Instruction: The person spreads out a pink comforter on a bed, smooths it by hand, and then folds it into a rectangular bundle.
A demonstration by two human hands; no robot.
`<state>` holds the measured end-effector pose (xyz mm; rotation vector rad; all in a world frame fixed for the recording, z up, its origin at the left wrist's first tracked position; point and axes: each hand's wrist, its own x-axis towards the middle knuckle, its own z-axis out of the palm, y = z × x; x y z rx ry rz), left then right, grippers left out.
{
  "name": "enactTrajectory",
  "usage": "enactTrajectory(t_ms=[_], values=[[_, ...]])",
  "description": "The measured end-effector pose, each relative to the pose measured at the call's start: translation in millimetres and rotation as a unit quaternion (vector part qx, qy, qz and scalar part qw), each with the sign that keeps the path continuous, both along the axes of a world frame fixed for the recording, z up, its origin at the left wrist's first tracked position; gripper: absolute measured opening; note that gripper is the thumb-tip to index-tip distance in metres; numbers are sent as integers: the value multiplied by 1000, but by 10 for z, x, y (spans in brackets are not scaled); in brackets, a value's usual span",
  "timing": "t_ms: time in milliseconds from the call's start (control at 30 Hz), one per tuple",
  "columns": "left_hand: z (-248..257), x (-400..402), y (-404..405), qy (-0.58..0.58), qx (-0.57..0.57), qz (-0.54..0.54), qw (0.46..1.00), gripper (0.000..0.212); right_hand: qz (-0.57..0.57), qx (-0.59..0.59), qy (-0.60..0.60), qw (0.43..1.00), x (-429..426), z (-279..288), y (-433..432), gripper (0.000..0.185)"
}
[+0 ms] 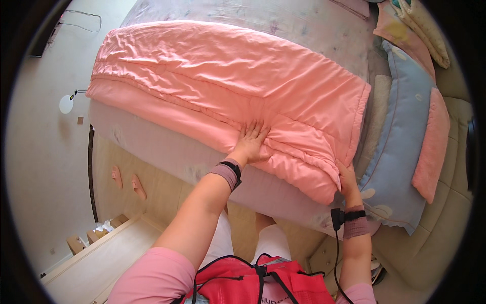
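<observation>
A pink quilt (212, 64), folded over along its near side, lies across a bed with a pale patterned sheet (159, 140). My left hand (251, 143) presses flat on the quilt near its folded edge, with the fingers spread and the quilt dented and creased around them. At the quilt's near right corner, my right hand (346, 178) grips the edge of the fabric; part of its fingers is hidden by the cloth.
To the right, a blue pillow (404, 125) and a pink cushion (434, 148) rest by the padded headboard (436, 228). Pink slippers (139, 187) are on the floor at left. A white-topped cabinet (102, 258) stands at lower left. A cable hangs from my right wrist.
</observation>
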<state>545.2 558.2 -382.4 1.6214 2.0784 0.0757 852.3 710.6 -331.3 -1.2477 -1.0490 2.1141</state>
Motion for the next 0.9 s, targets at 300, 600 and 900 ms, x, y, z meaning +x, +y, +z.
enactTrajectory(t_ms=[300, 600, 900], values=[[-83, -54, -104, -41, 24, 6, 999, 91, -50, -119, 84, 988, -215, 350, -252, 48], [-168, -310, -537, -276, 80, 29, 957, 83, 14, 56, 45, 997, -1965, 1249, -134, 43], [376, -941, -1114, -693, 126, 278, 653, 53, 176, 117, 98, 973, -4692, 1341, -721, 50]])
